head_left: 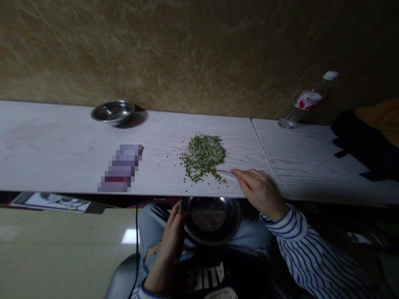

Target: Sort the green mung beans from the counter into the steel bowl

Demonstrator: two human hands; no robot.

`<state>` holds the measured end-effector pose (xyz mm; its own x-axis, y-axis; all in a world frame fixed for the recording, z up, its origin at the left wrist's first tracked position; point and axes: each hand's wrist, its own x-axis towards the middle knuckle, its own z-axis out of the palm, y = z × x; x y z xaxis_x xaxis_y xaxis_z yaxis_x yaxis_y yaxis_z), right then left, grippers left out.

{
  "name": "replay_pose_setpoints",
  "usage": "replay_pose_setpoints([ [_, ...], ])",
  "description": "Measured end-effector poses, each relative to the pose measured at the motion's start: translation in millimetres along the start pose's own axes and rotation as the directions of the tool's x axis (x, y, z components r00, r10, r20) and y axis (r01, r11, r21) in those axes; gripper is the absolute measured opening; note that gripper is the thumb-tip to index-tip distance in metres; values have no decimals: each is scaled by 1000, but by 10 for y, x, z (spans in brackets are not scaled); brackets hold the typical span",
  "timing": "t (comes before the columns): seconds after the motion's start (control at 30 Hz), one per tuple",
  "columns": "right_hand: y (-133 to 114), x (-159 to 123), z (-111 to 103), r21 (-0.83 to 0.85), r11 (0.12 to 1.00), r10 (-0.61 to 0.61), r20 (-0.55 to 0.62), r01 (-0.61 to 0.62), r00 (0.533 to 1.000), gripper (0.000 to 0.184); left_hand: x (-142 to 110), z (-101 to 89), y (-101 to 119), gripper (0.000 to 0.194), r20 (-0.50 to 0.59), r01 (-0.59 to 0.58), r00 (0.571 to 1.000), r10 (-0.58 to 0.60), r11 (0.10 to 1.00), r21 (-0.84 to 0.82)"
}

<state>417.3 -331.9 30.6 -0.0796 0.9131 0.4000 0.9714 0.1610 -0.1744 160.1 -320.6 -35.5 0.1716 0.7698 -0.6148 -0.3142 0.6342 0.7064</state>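
Observation:
Small green mung beans (204, 154) lie spread in a loose heap on the white wood-grain table. My right hand (260, 189) pinches the handle of a thin metal spoon (227, 172), whose far end reaches the heap's lower right edge among some stray beans. Below the table's front edge, over my lap, my left hand (175, 226) grips the left rim of a metal bowl (212, 238). This bowl's far rim is hidden under the table edge, and no beans can be made out in it.
A smaller metal bowl (112, 113) stands at the back left near the wall. In front of it lies a flat pixelated object (120, 168). A clear plastic bottle (307, 101) stands at the back right, beside dark and orange cloth (368, 141). A table seam (268, 155) runs right of the beans.

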Motion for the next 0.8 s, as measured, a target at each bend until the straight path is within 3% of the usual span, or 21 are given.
replay_pose_setpoints([
  [0.37,-38,-37,-25,25,999,-37,10,37,999,28,20,-35,-22,59,3,-24,1000,24,1000,-17],
  [0.6,74,-9,0,-6,1000,14,-36,-15,999,29,11,-31,-24,58,7,-18,1000,18,999,-26],
  [0.8,59,-8,23,-5,1000,4,-5,-4,1000,29,14,-55,-23,57,4,-41,999,41,999,-27],
])
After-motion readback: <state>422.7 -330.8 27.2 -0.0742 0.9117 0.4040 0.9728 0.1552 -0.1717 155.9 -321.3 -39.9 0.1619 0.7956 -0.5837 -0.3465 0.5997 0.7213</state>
